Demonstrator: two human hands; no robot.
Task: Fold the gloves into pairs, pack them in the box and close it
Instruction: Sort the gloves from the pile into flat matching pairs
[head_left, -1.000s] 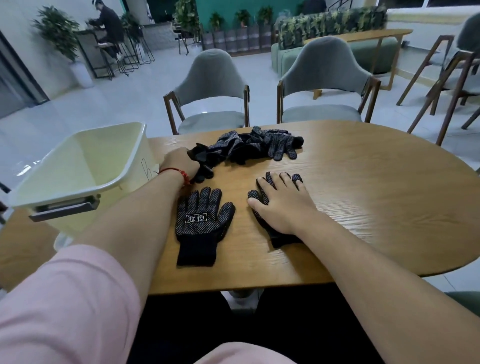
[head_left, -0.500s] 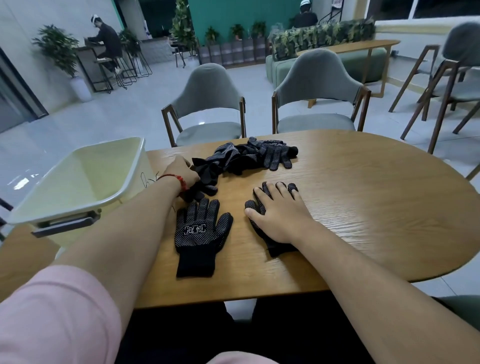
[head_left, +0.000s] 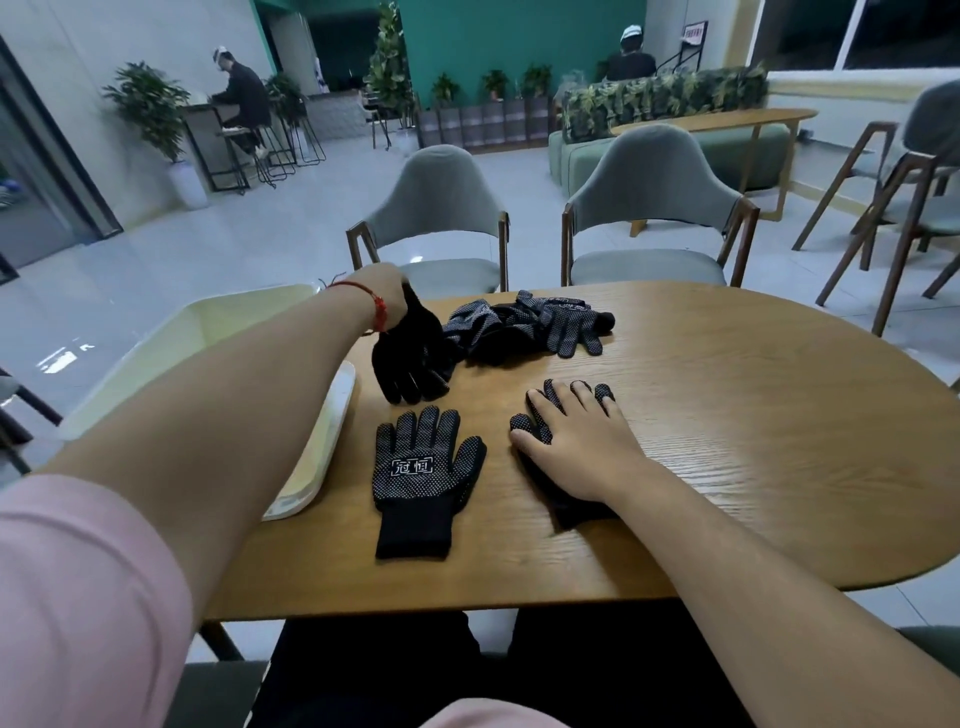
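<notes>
Progress looks slight: judging by how things lie, no pair is folded yet and nothing shows as packed.

Nearest on the table (head_left: 753, 441) lies a dotted glove (head_left: 423, 475), flat, fingers pointing away, cuff toward the person, touched by neither of the hands. Just to its right, the right hand (head_left: 576, 447) rests palm down, fingers spread, pressing a second glove (head_left: 576, 506) flat against the wood; only that glove's fingertips and cuff peek out from under it.

Further off, the left hand (head_left: 387, 291) is raised above the table, fingers closed on the cuff end of a third glove (head_left: 410, 353), which hangs down with its fingertips near the tabletop. How tightly it is pinched is hidden by the wrist, which wears a red string (head_left: 376, 306).

Behind that, a heap of gloves (head_left: 530, 325) waits unsorted near the far edge, touching the hanging one.

At the left, the pale box (head_left: 218, 322) stands open, mostly hidden by the forearm; what shows of its inside is bare. Its lid (head_left: 317, 452) seems to be the flat piece lying beside it.

Pairing, packing and closing all remain.
</notes>
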